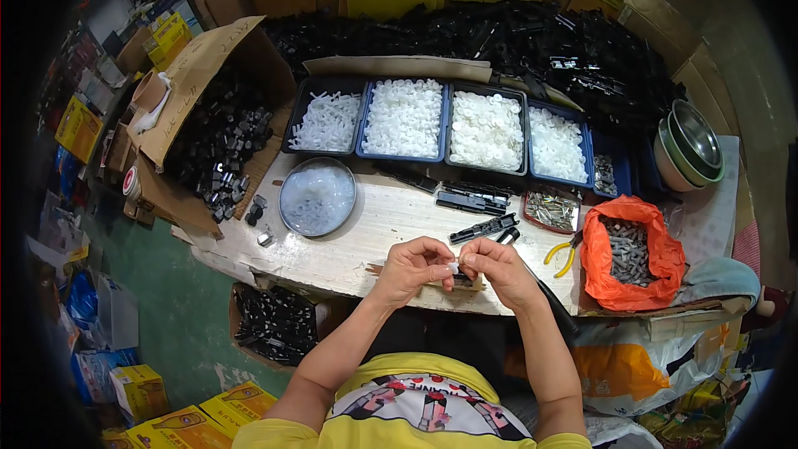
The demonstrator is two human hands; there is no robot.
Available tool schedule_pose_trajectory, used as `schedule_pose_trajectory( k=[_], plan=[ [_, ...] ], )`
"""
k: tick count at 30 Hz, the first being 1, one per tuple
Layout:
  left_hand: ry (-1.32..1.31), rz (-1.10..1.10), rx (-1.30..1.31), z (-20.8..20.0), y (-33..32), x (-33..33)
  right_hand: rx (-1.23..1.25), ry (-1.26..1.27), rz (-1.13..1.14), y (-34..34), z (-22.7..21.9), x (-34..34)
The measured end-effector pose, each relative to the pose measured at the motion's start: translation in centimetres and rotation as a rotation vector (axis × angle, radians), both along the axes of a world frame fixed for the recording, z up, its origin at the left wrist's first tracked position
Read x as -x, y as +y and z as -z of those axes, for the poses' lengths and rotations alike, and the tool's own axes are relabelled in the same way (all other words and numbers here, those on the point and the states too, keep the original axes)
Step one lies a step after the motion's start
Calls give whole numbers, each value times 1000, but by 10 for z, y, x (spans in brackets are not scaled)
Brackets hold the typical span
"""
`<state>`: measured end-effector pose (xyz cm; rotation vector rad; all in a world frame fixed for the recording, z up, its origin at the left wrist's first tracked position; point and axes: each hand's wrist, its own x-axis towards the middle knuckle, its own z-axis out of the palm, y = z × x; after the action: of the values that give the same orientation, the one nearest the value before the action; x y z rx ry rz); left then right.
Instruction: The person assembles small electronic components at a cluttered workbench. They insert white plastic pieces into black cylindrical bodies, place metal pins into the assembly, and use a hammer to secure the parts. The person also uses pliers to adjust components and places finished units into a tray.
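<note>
Near the bench's front edge, my left hand (414, 269) pinches a small white plastic part (453, 267) between thumb and fingers. My right hand (496, 269) is closed against the same spot from the other side, its thumb and forefinger pressed together; what its fingertips grip is too small to make out. Below the hands a small block with a dark piece (462, 281) on it is partly covered by them. Just beyond lie long black plastic parts (482, 229), and a black-handled tool (508, 236) sits by my right hand.
Trays of white plastic parts (405, 120) line the back of the bench. A round plate (318, 197) and a carton of black caps (218, 145) stand left. Yellow-handled pliers (564, 259), a red dish of metal pins (551, 210) and an orange bag of grey parts (629, 254) lie right.
</note>
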<state>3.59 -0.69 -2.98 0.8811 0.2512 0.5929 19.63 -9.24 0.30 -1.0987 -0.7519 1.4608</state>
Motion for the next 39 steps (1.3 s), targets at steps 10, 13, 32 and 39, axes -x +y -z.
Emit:
schedule_pose_trajectory(
  k=[10,13,32,39],
  plan=[
    [272,-291,-752,0,-4,9,-223,-724,77,-6,-3,10],
    [293,-402,-939,-3,-7,8,-405,-1065,108,-8,-8,14],
    [599,-454,-1198,25,-6,19,-541,-1599,-132,13,20,22],
    [586,-461,-1225,25,-5,16,-524,-1700,-267,19,14,24]
  ],
)
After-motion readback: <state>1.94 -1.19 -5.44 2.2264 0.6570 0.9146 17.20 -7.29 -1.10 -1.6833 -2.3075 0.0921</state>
